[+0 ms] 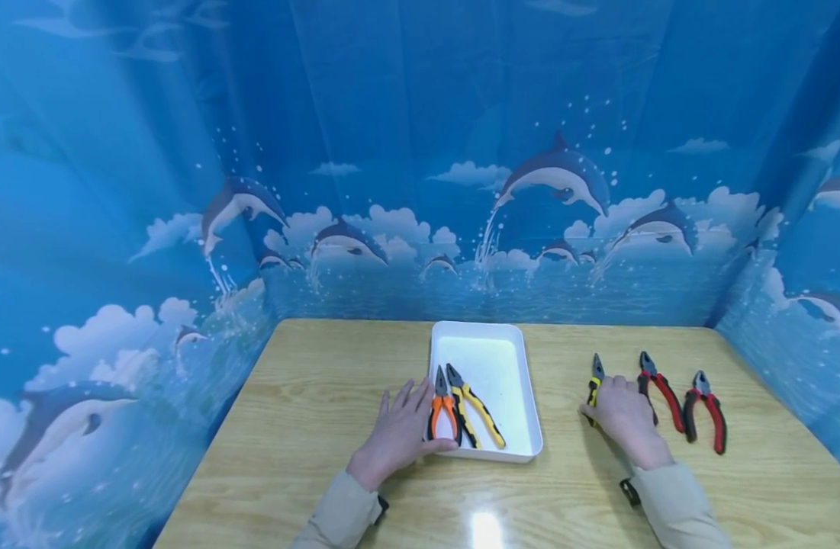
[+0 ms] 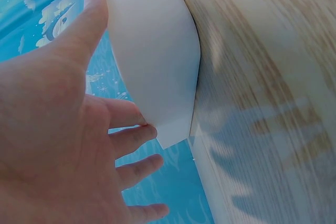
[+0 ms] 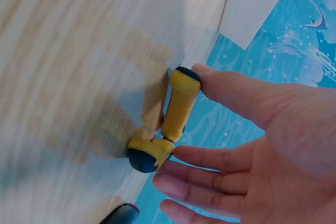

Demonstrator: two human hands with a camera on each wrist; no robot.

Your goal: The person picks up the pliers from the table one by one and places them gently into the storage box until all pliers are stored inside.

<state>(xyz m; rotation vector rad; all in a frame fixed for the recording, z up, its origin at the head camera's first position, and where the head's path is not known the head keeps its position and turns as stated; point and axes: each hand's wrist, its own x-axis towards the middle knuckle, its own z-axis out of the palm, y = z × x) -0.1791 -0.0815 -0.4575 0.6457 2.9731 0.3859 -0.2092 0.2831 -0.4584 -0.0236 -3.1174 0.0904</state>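
Note:
A white tray (image 1: 509, 358) holds orange-handled long-nose pliers (image 1: 434, 412) and yellow-and-black-handled pliers (image 1: 487, 418), side by side at its left. My left hand (image 1: 395, 435) rests against the tray's near left corner; in the left wrist view its thumb and fingertips touch the tray wall (image 2: 152, 40), the fingers mostly straight. To the right of the tray, my right hand (image 1: 624, 415) pinches yellow-and-black pliers (image 1: 597, 367) that lie on the table. The right wrist view shows the thumb at one yellow handle (image 3: 181, 106) and fingers against the other.
Just right of my right hand lie red-and-black pliers (image 1: 669, 400), and beyond them a second red-and-black pair (image 1: 718, 423). The wooden table (image 1: 323, 396) is backed by a blue dolphin-print curtain (image 1: 420, 152).

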